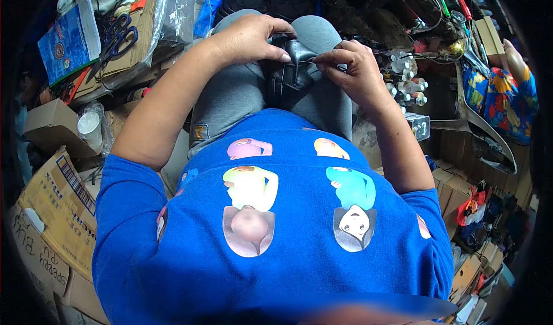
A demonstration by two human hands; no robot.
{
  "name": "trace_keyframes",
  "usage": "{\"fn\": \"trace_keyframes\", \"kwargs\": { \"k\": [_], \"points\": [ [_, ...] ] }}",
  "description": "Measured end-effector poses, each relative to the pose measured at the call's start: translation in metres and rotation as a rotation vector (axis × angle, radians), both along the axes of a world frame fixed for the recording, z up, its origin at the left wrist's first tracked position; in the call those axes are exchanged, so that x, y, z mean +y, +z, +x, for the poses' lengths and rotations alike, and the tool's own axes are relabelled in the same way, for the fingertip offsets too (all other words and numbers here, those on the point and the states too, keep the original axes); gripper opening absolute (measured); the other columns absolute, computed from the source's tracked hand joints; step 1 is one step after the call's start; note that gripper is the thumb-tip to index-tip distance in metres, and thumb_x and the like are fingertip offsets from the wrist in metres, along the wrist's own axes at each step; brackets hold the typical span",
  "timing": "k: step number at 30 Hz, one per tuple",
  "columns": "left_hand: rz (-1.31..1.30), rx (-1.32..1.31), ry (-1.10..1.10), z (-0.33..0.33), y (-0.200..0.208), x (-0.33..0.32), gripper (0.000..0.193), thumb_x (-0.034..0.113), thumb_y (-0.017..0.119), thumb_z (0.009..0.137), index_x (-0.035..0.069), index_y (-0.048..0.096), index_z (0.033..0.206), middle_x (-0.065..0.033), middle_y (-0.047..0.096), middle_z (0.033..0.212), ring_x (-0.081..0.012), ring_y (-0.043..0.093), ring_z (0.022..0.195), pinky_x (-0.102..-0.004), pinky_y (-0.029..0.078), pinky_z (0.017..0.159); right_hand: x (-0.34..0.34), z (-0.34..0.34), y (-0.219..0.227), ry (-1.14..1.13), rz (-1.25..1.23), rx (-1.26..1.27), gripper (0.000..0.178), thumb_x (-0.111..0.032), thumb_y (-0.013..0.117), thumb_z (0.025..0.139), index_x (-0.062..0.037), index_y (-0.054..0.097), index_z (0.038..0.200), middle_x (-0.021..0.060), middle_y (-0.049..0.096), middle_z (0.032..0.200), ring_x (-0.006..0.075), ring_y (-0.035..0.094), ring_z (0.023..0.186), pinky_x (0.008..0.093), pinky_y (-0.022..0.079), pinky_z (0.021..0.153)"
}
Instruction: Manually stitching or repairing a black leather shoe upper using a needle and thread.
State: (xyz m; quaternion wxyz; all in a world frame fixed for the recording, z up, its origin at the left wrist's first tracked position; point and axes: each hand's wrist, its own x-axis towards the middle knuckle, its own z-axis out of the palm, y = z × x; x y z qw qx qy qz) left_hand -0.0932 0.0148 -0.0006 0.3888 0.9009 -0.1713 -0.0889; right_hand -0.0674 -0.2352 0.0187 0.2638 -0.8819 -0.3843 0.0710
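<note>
A glossy black leather piece (296,65), perhaps part of a shoe, rests between my knees over grey trousers (227,97). My left hand (253,40) is closed on its left edge, thumb and forefinger curved around it. From the other side my right hand (354,71) pinches at the leather's right edge. A thin light line shows by those fingertips; whether it is a needle or a thread I cannot tell. The underside of the leather piece is hidden in my lap.
On the left lie dark-handled scissors (120,36), a blue booklet (69,40) and a white cup (89,123) by a cardboard box (56,126). Several small clear bottles (406,80) stand right of my knee. Farther right is another person's colourful sleeve (501,97).
</note>
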Motion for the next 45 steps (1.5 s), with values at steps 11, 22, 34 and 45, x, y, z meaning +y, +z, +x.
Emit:
{"fn": "trace_keyframes", "kwargs": {
  "k": [11,22,34,45],
  "points": [
    [-0.003,0.19,-0.105,0.018,0.007,-0.002,0.047,0.016,0.077,0.07,0.005,0.062,0.113,-0.0095,0.063,0.081,-0.0185,0.06,0.079,-0.0321,0.047,0.076,0.006,0.016,-0.019,0.043,0.134,0.296,0.019,-0.01,0.072,0.075,-0.0143,0.074,0.093,0.005,0.064,0.085,0.0196,0.06,0.09,0.0331,0.046,0.082],
    [-0.12,0.167,-0.088,0.02,-0.017,-0.007,0.041,0.007,0.077,0.066,0.001,0.058,0.102,-0.0059,0.063,0.088,-0.014,0.057,0.082,-0.0304,0.046,0.077,0.007,0.02,-0.041,0.007,0.148,0.295,0.015,-0.011,0.073,0.076,-0.0127,0.074,0.091,0.0047,0.065,0.087,0.0183,0.06,0.085,0.0312,0.048,0.08],
    [-0.187,0.191,-0.025,0.012,-0.013,-0.008,0.038,0.007,0.075,0.07,0.003,0.057,0.104,-0.0024,0.055,0.077,-0.0116,0.052,0.073,-0.0281,0.044,0.068,0.015,0.01,-0.034,0.024,0.216,0.302,0.015,-0.014,0.074,0.076,-0.0114,0.073,0.091,0.0037,0.065,0.084,0.0201,0.059,0.085,0.0338,0.042,0.083],
    [-0.117,-0.277,0.211,-0.053,-0.005,-0.003,0.025,-0.001,0.064,0.076,0.011,0.071,0.098,-0.0085,0.054,0.078,-0.0231,0.056,0.072,-0.0328,0.047,0.067,-0.001,0.01,-0.028,0.107,0.089,0.099,0.039,0.0,0.062,0.07,-0.0232,0.072,0.1,0.0015,0.058,0.079,0.0215,0.056,0.085,0.0372,0.037,0.085]
  ]
}}
